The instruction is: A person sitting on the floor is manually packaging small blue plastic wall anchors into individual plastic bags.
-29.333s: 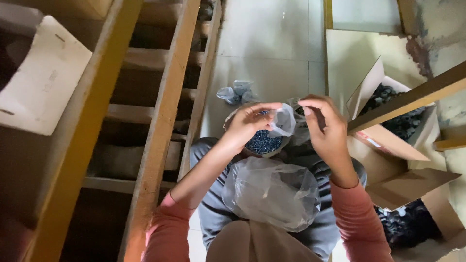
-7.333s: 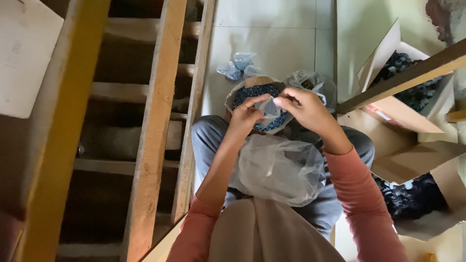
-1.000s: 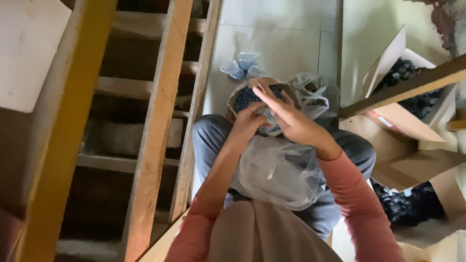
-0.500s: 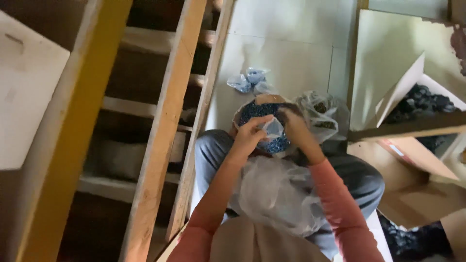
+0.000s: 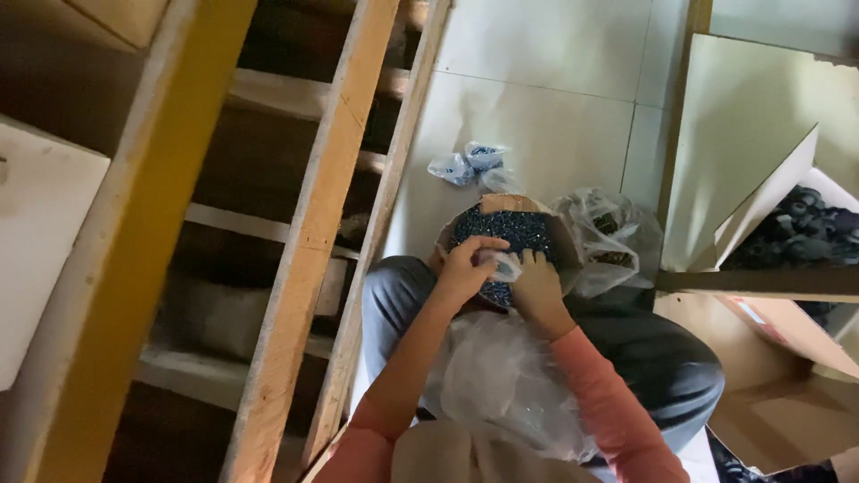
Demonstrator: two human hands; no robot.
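Tiled floor point(image 5: 546, 80), box point(image 5: 501, 215) of dark beads point(image 5: 510, 233)

Both hands dropped from chest height: left hand point(image 5: 467, 268) and right hand point(image 5: 537, 284) now pinch small clear bag point(image 5: 501, 266) over box of dark parts point(image 5: 510, 234).

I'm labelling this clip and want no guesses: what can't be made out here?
- Head view: the small clear bag is mostly covered by the left hand and right hand.
- The dark pieces in the round container are too small to identify.
- The box of dark parts is cut by the right edge.
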